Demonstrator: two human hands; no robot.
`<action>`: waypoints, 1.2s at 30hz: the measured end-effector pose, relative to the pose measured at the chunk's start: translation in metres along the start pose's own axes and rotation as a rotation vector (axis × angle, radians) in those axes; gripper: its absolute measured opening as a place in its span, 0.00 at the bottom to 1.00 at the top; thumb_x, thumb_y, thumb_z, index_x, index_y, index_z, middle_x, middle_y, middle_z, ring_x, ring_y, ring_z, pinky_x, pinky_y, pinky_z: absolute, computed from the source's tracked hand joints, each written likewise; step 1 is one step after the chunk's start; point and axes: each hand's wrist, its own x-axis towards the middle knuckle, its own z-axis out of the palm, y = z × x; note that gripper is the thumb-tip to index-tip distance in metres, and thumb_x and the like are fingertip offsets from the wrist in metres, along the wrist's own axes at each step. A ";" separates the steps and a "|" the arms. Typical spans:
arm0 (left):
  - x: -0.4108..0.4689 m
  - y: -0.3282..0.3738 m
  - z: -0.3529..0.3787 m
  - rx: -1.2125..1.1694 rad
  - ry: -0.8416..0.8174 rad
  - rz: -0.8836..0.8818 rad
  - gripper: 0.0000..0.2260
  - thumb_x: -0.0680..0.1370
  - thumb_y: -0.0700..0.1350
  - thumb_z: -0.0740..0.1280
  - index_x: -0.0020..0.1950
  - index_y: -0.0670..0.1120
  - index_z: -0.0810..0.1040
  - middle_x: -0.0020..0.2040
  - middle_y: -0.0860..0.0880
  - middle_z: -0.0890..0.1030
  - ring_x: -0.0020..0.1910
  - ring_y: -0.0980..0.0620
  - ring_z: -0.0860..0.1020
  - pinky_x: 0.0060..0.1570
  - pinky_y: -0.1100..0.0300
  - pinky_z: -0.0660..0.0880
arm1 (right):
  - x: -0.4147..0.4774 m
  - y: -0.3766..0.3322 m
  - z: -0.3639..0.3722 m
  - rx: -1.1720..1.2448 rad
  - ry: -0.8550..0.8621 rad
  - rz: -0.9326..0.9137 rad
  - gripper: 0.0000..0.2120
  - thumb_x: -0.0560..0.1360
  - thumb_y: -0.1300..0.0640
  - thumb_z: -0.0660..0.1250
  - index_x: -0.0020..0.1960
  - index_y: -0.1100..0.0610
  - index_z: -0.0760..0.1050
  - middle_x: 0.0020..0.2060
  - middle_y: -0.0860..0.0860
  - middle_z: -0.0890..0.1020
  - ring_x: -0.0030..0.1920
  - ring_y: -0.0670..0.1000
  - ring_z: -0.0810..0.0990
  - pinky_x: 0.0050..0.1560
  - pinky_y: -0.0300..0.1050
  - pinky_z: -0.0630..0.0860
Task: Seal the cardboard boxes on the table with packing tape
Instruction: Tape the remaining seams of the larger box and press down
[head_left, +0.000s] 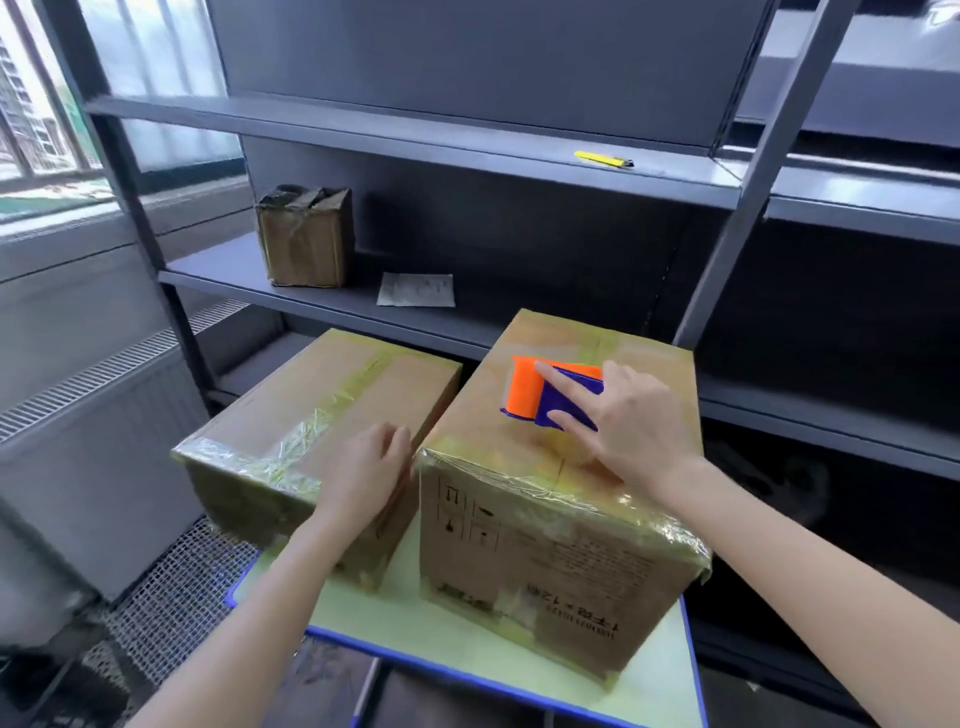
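- two brown cardboard boxes sit side by side on the small pale-green table with a blue rim (415, 639), so both of the task's boxes are where i can get at them
- the lower cardboard box on the left (311, 395) looks done to me; a glossy clear-yellowish strip runs along its centre seam and more film wraps its near edge
- the taller cardboard box on the right (519, 545) has film over its near top edge and its corners; the middle of its top seam is partly hidden, so i cannot say it is fully covered
- the orange-and-blue plastic tape dispenser (527, 389) rests on top of that taller box; my right hand (634, 421) has hold of it, index finger along the top and thumb on the near side
- my left hand (363, 467) lies at the gap between the boxes, on the lower box's right edge with fingers bent over; whether it grasps or merely rests i cannot tell
- i judge the job near its end; what remains is a pass along the taller box's top seam, if one is needed
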 end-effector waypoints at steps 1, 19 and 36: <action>0.001 -0.001 0.000 -0.010 -0.045 0.007 0.18 0.82 0.48 0.56 0.39 0.41 0.77 0.37 0.45 0.80 0.37 0.47 0.78 0.38 0.57 0.71 | 0.002 -0.005 0.004 -0.010 -0.006 0.010 0.24 0.76 0.42 0.52 0.67 0.46 0.73 0.30 0.54 0.72 0.28 0.54 0.71 0.27 0.43 0.64; 0.005 -0.006 -0.001 -0.234 -0.251 0.078 0.15 0.80 0.46 0.61 0.36 0.42 0.79 0.31 0.49 0.81 0.29 0.58 0.78 0.34 0.67 0.75 | 0.024 -0.083 0.035 0.441 -0.207 -0.259 0.20 0.75 0.63 0.67 0.67 0.60 0.73 0.64 0.58 0.76 0.68 0.57 0.70 0.66 0.55 0.71; 0.009 -0.049 0.034 -0.145 0.074 0.531 0.08 0.77 0.50 0.58 0.39 0.53 0.65 0.33 0.58 0.67 0.33 0.57 0.66 0.32 0.68 0.63 | 0.033 -0.090 0.039 0.587 -0.548 -0.172 0.25 0.81 0.52 0.58 0.76 0.53 0.57 0.75 0.47 0.57 0.76 0.49 0.51 0.70 0.38 0.44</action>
